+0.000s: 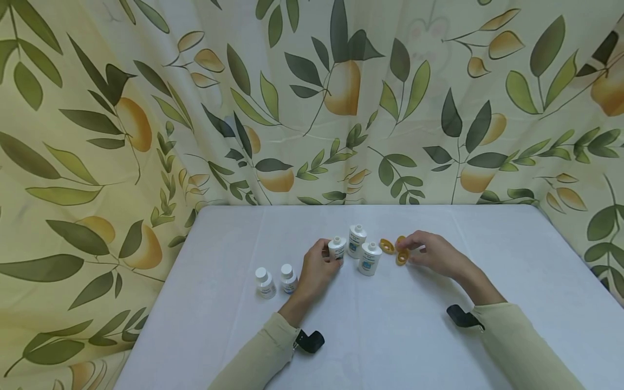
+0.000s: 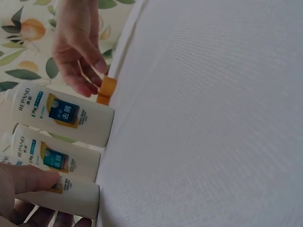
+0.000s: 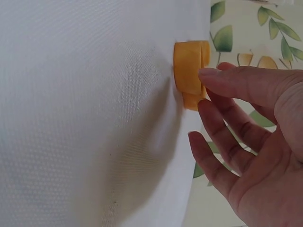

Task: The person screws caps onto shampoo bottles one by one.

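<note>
My left hand [image 1: 318, 269] holds a small white shampoo bottle [image 1: 337, 248], thumb on its front and fingers around the back. It stands upright beside two like bottles, a farther shampoo bottle [image 1: 357, 241] and a nearer one [image 1: 369, 258]. In the left wrist view, blue-and-orange labels show on the shampoo bottles [image 2: 64, 116]. To their right, my right hand [image 1: 436, 252] pinches the upper rim of a yellow tape roll [image 3: 189, 66] between thumb and index finger; the other fingers are spread. Another yellow tape roll [image 1: 387, 246] lies just left of it, and part of a third shows under the fingers.
Two smaller white bottles with white caps, one at the left [image 1: 265, 283] and one beside my left wrist [image 1: 288, 279], stand on the white-covered table [image 1: 380, 336]. A leaf-and-fruit patterned curtain [image 1: 312, 135] hangs behind the table's far edge.
</note>
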Motion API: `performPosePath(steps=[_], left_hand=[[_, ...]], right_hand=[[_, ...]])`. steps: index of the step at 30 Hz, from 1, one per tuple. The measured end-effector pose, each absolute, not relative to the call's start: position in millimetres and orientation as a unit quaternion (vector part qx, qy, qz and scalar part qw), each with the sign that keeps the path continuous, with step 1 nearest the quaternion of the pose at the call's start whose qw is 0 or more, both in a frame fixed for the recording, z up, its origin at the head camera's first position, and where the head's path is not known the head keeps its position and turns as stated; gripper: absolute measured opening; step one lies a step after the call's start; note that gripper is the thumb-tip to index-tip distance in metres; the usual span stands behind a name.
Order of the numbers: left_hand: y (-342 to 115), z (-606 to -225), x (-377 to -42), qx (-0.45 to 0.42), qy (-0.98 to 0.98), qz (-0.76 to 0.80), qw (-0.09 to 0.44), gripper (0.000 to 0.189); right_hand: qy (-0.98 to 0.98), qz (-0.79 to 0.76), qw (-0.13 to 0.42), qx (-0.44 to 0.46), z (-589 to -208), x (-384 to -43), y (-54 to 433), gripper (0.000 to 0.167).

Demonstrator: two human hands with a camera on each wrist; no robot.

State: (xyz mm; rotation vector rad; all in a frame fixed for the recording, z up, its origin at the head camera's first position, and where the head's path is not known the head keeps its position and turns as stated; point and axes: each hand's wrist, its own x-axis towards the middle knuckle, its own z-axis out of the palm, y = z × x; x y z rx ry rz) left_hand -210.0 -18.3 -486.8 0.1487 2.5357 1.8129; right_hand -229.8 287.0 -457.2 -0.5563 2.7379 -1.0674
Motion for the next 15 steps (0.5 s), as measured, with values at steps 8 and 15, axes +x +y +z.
performPosePath(steps=[8, 15], left_hand=[[-19.3, -488.9, -209.3, 0.044, 0.815, 0.577, 0.025, 0.042], [-22.5, -490.1, -210.8, 0.044, 0.818, 0.572, 0.03, 0.04]], right_hand=[[0.918, -0.346, 0.074, -0.178, -457.5, -230.1, 284.2, 0.035], [0.922, -0.334, 0.071, -0.18, -457.8, -229.2, 282.8, 0.033]])
